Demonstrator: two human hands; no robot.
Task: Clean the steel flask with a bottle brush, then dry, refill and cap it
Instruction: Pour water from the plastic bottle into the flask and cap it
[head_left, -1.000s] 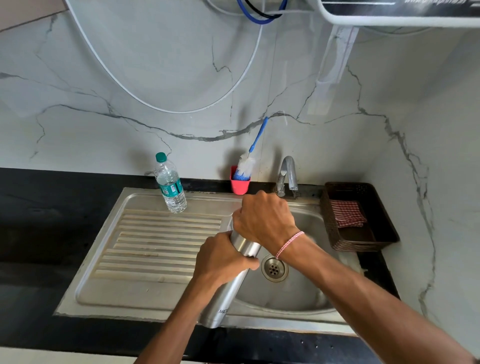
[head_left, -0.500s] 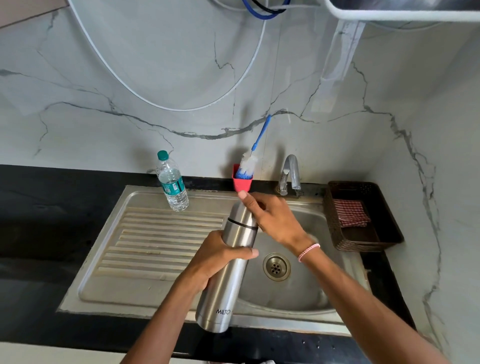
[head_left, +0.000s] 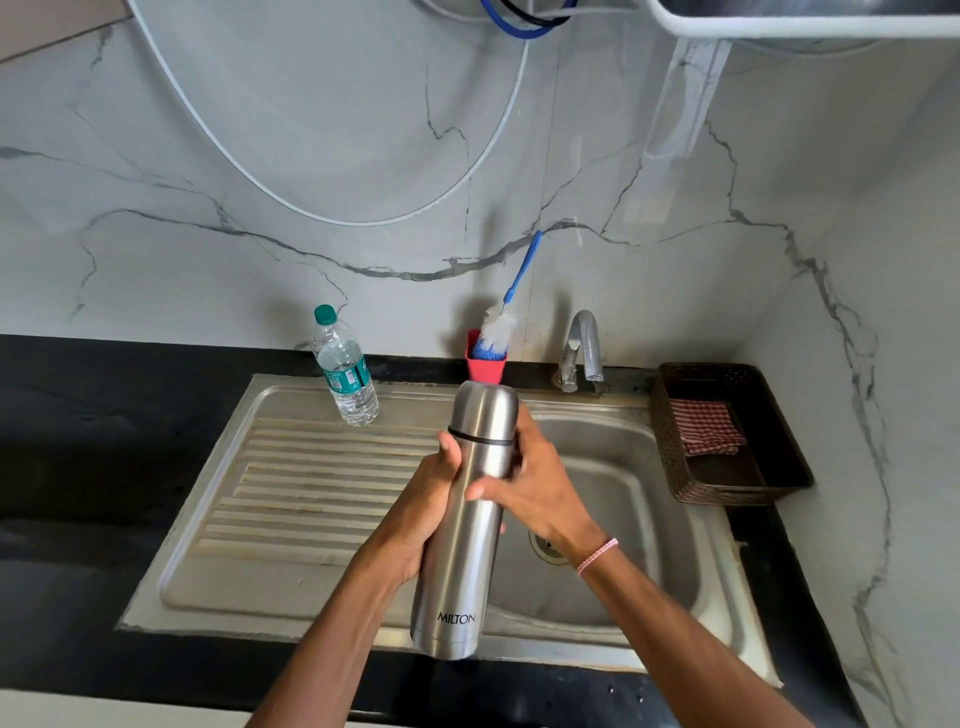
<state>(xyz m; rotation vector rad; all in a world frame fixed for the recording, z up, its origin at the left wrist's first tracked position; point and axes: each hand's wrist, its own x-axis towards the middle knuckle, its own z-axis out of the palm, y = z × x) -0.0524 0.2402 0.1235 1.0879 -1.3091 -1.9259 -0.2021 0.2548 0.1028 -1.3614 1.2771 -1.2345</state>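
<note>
Grip on the steel flask (head_left: 467, 545) is two-handed. The left grip (head_left: 431, 499) wraps the body from the left with its thumb up by the black seam ring, and the right grip (head_left: 535, 493) clasps it from the right, thumb laid across the front and fingers curled behind. Both are pressed round the metal at mid-height, not spread. The flask's long axis runs almost straight away from the person, with the base low over the front rim of the sink (head_left: 649, 519) and the cap (head_left: 485, 410) at the far, upper end, tilted slightly right. The cap is still seated, so what the flask holds cannot be seen. It lies just beyond both grips along that axis, and the right grip looks nearer, its fingers reaching up beside the seam. Unscrewing probably calls for that hand to slide up while the left one steadies the body. Directly past the cap, a red holder (head_left: 485, 369) at the wall holds the bottle brush (head_left: 498, 332) bristles-down, its blue handle leaning up to the right. Left of it, on the drainboard (head_left: 311, 493), stands a capped water bottle (head_left: 345, 369) with clear water inside. To the right, past the tap (head_left: 584, 343), a dark basket (head_left: 779, 467) on the black desk (head_left: 78, 441) holds a folded red-checked cloth (head_left: 706, 426).
</note>
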